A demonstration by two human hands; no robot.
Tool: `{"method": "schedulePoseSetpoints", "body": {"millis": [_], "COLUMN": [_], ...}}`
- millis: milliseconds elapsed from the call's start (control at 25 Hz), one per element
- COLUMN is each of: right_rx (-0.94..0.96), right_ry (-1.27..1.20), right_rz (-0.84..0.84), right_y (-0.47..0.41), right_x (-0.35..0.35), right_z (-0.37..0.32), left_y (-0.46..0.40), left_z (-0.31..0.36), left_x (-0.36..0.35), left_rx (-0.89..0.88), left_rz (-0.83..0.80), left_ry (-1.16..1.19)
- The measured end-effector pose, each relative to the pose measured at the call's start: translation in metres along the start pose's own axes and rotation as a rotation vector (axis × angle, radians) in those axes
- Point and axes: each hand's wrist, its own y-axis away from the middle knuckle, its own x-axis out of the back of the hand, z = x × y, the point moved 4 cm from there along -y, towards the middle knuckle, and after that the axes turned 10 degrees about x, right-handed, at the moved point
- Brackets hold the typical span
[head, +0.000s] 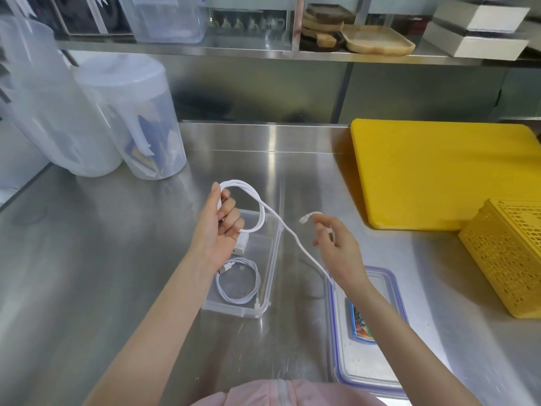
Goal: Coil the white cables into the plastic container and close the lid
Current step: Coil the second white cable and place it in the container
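Note:
My left hand (219, 224) grips several loops of a white cable (257, 200) above the clear plastic container (272, 276). The cable's free length runs down to the right, under my right hand (339, 250), and its plug end (304, 218) sticks up by my right fingertips. My right hand holds that end section loosely, fingers partly curled. Inside the container lie a coiled white cable (238, 284) and a white charger block (241, 244). The lid (366, 326), clear with a blue rim and a coloured label, lies flat on the steel table to the container's right.
A yellow cutting board (439, 174) lies at the back right and a yellow perforated basket (509, 253) stands at the right edge. Two translucent plastic jugs (128, 112) stand at the back left. A steel shelf (263, 51) above holds boxes and wooden trays.

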Motion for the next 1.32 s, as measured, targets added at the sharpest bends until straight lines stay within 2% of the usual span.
{"method": "schedulePoseSetpoints", "body": {"millis": [80, 160, 400, 520, 720, 880, 1040, 1120, 1200, 1320], "right_rx": [0.003, -0.010, 0.041, -0.004, -0.117, -0.137, -0.088, -0.082, -0.146, -0.138], "right_ry": [-0.144, -0.252, -0.488, -0.519, -0.722, -0.548, -0.343, -0.256, -0.277, -0.209], "right_rz": [0.046, 0.010, -0.260, -0.310, -0.297, -0.308, -0.262, -0.252, -0.208, -0.065], "right_y": [-0.001, 0.001, 0.023, 0.035, 0.044, 0.045, 0.036, 0.031, 0.027, 0.022], "right_x": [0.004, 0.004, -0.006, -0.012, -0.019, -0.028, -0.028, -0.027, -0.025, -0.017], "right_z": [-0.004, -0.008, -0.009, 0.000, 0.009, 0.005, -0.012, -0.020, -0.025, -0.020], "left_y": [0.000, -0.001, -0.003, -0.004, -0.003, 0.003, 0.012, 0.015, 0.017, 0.022], "left_z": [-0.001, -0.002, 0.001, 0.002, 0.000, -0.012, -0.034, -0.043, -0.047, -0.051], "left_x": [0.001, 0.000, -0.006, -0.009, -0.012, -0.026, -0.041, -0.045, -0.046, -0.047], "left_rx": [0.000, -0.008, -0.058, -0.043, 0.003, 0.055, 0.129, 0.149, 0.153, 0.095], "left_rz": [0.011, 0.020, -0.014, -0.033, -0.083, -0.139, -0.182, -0.176, -0.179, -0.211], "left_ry": [-0.014, -0.034, -0.009, 0.142, 0.396, 0.442, 0.364, 0.291, 0.186, -0.086]}}
